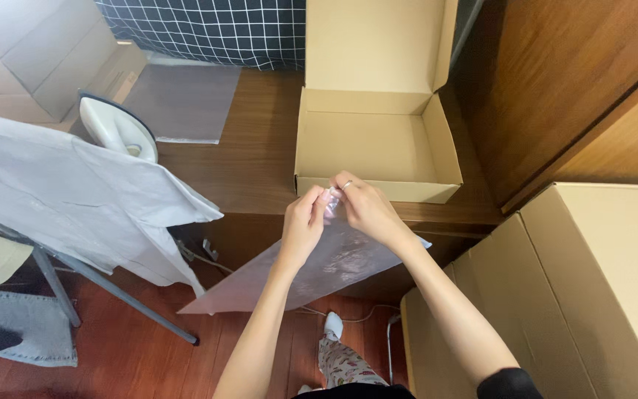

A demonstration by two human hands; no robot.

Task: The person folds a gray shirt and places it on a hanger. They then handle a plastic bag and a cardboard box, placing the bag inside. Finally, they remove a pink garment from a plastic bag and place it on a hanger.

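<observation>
Closest to the camera, the person's two forearms rise from the bottom edge and meet in the middle of the view. The left hand (303, 222) and the right hand (363, 207) both pinch the top edge of a clear plastic bag (311, 270), fingers narrowed tight on the film, thumbs facing each other. The grip sits right at the bag's mouth, which looks like the way one rubs two layers of film apart; whether the mouth is open already cannot be told. The bag hangs slack below the hands, slanting down to the left over the red-brown floor (142, 355), so its weight keeps the sheet flat while the top is worked.

Left of the arms, a pale grey shirt (60, 192) lies spread over an ironing board (112, 292), its hem drooping off the edge. An iron (116, 129) rests on its side at the board's far end, just beside the shirt's collar area, off the fabric. To the right, a large closed cardboard carton (599, 281) stands on the floor, near the right elbow.

Just beyond the hands is the wooden surface (252, 162). On it, an open shallow cardboard box (374, 144) sits with its lid flipped up and back, its inside bare and facing the person, within easy reach. Farther left on the surface lies a flat stack of clear bags (182, 100), and behind it a dark checked cloth (208, 29).
</observation>
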